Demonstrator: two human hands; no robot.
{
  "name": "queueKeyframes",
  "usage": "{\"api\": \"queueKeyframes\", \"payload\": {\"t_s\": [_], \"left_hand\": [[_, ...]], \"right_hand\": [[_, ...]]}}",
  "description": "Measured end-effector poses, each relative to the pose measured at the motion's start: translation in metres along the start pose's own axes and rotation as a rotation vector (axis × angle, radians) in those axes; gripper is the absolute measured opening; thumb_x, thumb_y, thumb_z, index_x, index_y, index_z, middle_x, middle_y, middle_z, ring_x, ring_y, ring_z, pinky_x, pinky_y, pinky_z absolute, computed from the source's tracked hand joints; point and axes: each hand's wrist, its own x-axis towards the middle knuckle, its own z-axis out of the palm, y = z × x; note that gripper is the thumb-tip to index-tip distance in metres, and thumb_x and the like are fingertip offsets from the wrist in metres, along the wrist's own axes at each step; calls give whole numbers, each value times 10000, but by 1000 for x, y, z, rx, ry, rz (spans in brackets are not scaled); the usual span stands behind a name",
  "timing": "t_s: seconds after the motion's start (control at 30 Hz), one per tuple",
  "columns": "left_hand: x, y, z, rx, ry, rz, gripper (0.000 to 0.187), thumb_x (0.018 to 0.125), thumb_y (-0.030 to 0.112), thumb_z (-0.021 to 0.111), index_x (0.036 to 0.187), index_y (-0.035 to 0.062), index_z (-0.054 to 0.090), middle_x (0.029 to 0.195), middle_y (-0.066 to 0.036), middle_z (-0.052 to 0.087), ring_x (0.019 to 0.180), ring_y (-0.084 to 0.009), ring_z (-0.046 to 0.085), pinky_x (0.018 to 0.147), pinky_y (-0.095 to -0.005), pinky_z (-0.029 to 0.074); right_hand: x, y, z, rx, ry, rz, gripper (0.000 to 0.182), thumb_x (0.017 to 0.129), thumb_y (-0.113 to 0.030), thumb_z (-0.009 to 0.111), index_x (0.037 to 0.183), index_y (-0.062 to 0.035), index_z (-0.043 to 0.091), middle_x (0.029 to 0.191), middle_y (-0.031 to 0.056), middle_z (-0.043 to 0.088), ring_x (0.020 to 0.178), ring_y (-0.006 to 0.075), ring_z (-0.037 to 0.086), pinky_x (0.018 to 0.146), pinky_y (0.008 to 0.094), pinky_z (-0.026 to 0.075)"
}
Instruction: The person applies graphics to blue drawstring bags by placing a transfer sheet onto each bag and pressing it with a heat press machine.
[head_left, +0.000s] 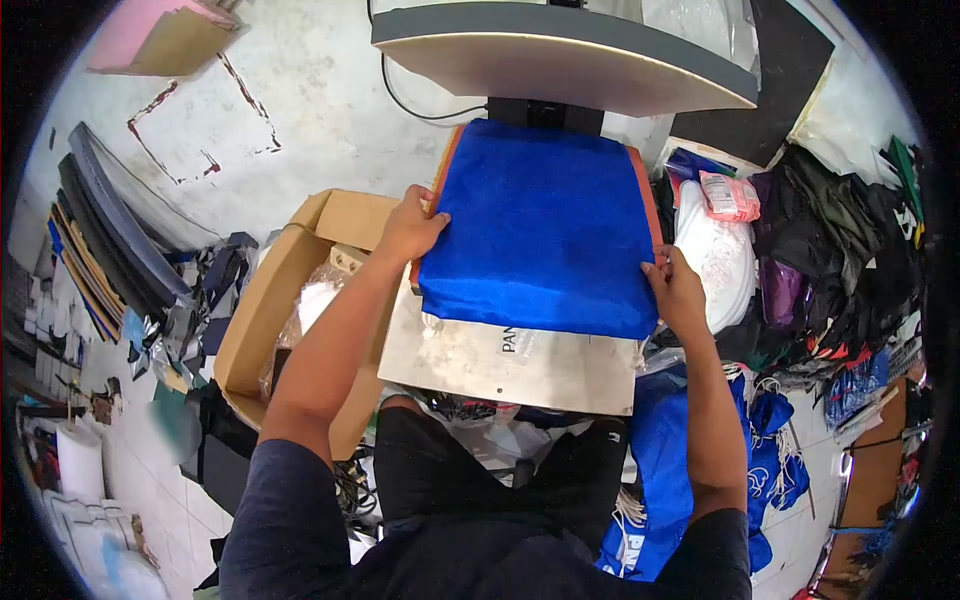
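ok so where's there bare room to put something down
The pale board has a mostly bare strip between the blue cloth and black shorts. Tiled floor shows at lower left, right of the white roll. Crowded: right of the cloth, with the white stack and dark fabric pile; left, with the filled open carton.

Blue cloth [540, 230] lies nearly flat, its near edge over a pale board [450, 360].

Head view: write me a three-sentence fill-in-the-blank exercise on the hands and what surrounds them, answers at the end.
1. The left hand and right hand touch a cloth coloured ____.
2. The cardboard box stands on the person's ____ side.
3. The pink packet is nearer the ____ hand.

Missing words: blue; left; right.
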Motion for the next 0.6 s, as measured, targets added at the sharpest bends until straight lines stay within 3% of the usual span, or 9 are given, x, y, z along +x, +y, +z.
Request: {"api": "queueKeyframes", "payload": {"t_s": [0.13, 0.17, 0.2, 0.23, 0.3, 0.37, 0.4, 0.5, 0.6], "left_hand": [[-32, 9, 3, -106, 59, 15, 497, 850, 284, 726, 1220, 29, 513, 988, -233, 665, 925, -395, 651, 839, -432, 509], [-41, -3, 8, -104, 114, 172, 517, 845, 298, 732, 1235, 30, 523, 1032, -228, 651, 951, -388, 637, 859, -430, 502], [-50, -11, 11, -101, 172, 329, 538, 839, 312, 737, 1251, 32, 534, 1077, -223, 638, 977, -381, 623, 879, -429, 494], [-68, -7, 4, -102, 169, 323, 538, 839, 312, 737, 1251, 32, 534, 1077, -223, 638, 977, -381, 623, 879, -429, 494], [-108, -2, -12, 22, 118, 655, 578, 823, 299, 759, 1304, 70, 537, 1253, -192, 568, 1110, -333, 589, 902, -410, 483], [-132, -5, -14, 205, 146, 714, 596, 795, 303, 778, 1302, 86, 552, 1297, -185, 538, 1165, -345, 550, 935, -427, 462], [-140, -7, -16, 385, 171, 763, 616, 767, 307, 796, 1300, 102, 567, 1341, -178, 508, 1219, -357, 511, 968, -444, 441], [-137, -25, -10, 430, 179, 772, 560, 774, 220, 759, 1298, 124, 584, 1352, -149, 513, 1238, -339, 511, 984, -460, 426], [-141, -23, -11, 538, 234, 835, 527, 785, 94, 673, 1303, 118, 581, 1367, -125, 512, 1242, -314, 517, 970, -448, 432]], "right_hand": [[-12, -10, 3, -276, 220, -181, 357, 858, -257, 733, 1132, -69, 602, 837, 155, 666, 730, 357, 658, 627, 419, 502], [-19, -11, 3, -278, 214, -179, 357, 858, -257, 733, 1132, -69, 602, 837, 155, 666, 730, 357, 658, 627, 419, 502], [-27, -16, -1, -243, 219, -287, 384, 836, -250, 745, 1151, -79, 608, 943, 162, 661, 816, 349, 655, 695, 418, 505], [-36, -22, -5, -204, 221, -394, 413, 814, -242, 758, 1171, -90, 614, 1049, 168, 655, 902, 342, 652, 762, 417, 508], [-62, -38, -16, -240, 162, -478, 456, 789, -234, 771, 1198, -104, 616, 1139, 163, 624, 994, 338, 622, 842, 419, 485], [-77, -40, -20, -317, 64, -535, 580, 704, -152, 783, 1258, -118, 616, 1314, 136, 534, 1171, 325, 542, 1004, 430, 411], [-80, -29, -19, -316, 68, -537, 580, 704, -152, 783, 1258, -118, 616, 1314, 136, 534, 1171, 325, 542, 1004, 430, 411], [-78, -6, -17, -334, 94, -553, 600, 648, -19, 716, 1236, -105, 630, 1261, 139, 577, 1149, 323, 565, 983, 429, 438], [-82, -5, -19, -371, 149, -588, 546, 664, -10, 693, 1202, -79, 639, 1219, 133, 604, 1117, 315, 585, 965, 420, 450]]}}
